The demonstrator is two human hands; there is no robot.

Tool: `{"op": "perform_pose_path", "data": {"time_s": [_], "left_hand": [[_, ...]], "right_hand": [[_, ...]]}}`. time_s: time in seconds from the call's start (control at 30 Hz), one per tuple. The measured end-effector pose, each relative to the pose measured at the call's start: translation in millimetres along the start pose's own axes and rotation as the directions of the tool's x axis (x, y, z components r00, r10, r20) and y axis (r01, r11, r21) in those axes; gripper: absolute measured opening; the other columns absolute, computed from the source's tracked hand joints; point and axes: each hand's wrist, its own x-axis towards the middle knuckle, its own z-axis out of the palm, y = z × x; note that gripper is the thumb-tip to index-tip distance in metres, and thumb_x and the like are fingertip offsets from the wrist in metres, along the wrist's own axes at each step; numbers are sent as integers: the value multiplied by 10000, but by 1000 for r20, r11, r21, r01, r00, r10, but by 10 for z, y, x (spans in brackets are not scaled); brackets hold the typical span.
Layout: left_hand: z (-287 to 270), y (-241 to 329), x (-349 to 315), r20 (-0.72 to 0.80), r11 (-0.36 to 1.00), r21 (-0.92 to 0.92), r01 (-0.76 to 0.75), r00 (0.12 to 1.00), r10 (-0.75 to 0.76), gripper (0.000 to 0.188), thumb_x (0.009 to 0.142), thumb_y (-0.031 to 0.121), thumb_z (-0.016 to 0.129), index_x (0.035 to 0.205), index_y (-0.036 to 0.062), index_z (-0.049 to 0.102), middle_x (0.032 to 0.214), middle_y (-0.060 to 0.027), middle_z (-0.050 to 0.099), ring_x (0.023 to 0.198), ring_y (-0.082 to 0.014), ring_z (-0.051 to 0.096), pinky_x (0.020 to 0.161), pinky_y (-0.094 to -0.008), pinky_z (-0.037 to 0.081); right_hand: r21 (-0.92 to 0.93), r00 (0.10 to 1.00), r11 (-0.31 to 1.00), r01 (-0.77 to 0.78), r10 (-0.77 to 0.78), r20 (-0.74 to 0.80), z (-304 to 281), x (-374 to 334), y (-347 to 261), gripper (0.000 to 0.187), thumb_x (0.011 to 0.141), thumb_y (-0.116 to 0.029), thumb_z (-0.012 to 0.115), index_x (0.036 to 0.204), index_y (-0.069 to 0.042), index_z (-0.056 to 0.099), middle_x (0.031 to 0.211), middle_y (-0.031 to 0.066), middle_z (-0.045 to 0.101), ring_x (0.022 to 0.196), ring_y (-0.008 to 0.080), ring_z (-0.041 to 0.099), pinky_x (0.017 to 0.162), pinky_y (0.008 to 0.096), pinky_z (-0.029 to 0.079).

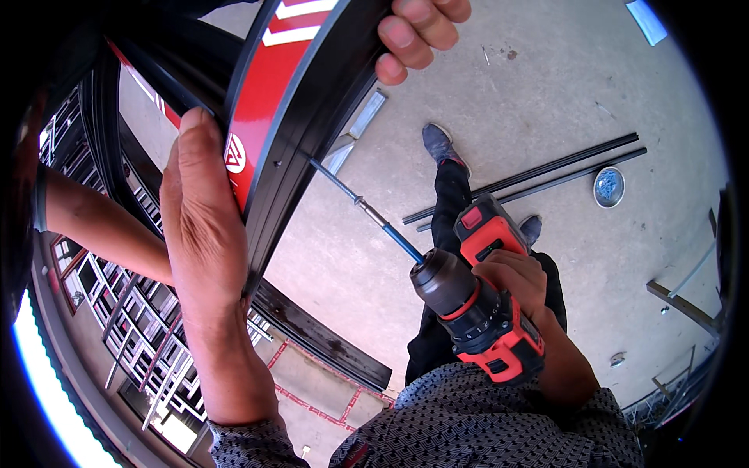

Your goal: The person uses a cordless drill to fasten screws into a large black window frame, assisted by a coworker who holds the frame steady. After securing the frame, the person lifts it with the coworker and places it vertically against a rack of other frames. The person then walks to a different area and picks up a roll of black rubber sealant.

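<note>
My right hand (515, 277) is wrapped round the handle of a red and black cordless drill (488, 320). A blue bit in its chuck carries a long screw (335, 181), whose tip touches or nearly touches the side of a black metal profile (300, 129). Red film with white marks covers one face of that profile. My left hand (204, 207) grips the profile's edge, thumb upward; its other fingers are mostly hidden. Further up, another person's fingers (413, 39) hold the same profile. A forearm (105, 222), apparently another person's, passes behind my left wrist.
Two dark bars (558, 165) lie on the concrete floor beside a round metal bowl (608, 187) of small blue pieces. At the right stands a metal bar structure (683, 306). Stacked metal frames (136, 343) fill the lower left. My feet are below the drill.
</note>
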Motion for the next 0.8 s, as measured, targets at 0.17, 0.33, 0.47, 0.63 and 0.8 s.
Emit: {"op": "perform_pose_path", "data": {"time_s": [0.17,0.33,0.47,0.63,0.8], "left_hand": [[2,36,-4,1,1000,25,-2,1000,2,496,1128,451,423,981,8,588,855,-49,576,814,-87,506,839,-231,434],[1,22,14,12,1000,2,-9,1000,9,489,1130,449,423,977,14,587,845,-43,565,805,-84,497,825,-228,427],[-39,-6,-6,26,998,-59,-36,999,38,488,1130,450,421,978,16,587,841,-42,559,806,-85,496,825,-226,421],[-43,8,-16,23,997,-72,-35,999,37,482,1135,433,411,979,8,577,846,-45,553,815,-98,492,831,-229,414],[276,-247,-50,-278,959,147,-242,920,275,469,1139,409,413,982,-8,559,869,-47,537,836,-116,475,842,-234,405]], "right_hand": [[-8,998,999,48,-48,45,-31,-14,48,333,658,-132,819,902,10,643,708,106,635,608,259,661,580,348,543],[-27,997,998,59,-57,59,-41,-5,62,330,664,-127,815,906,16,642,713,106,636,610,262,662,577,350,544],[-37,998,998,52,-50,43,-27,-8,56,325,665,-123,812,906,18,645,714,111,637,609,260,662,577,350,546],[-42,997,998,41,-38,67,-27,10,52,328,664,-125,811,907,20,647,713,114,639,605,263,662,581,349,549],[-40,996,997,68,-66,60,-1,-9,92,338,662,-129,817,909,23,643,712,112,637,602,262,658,578,344,543]]}}
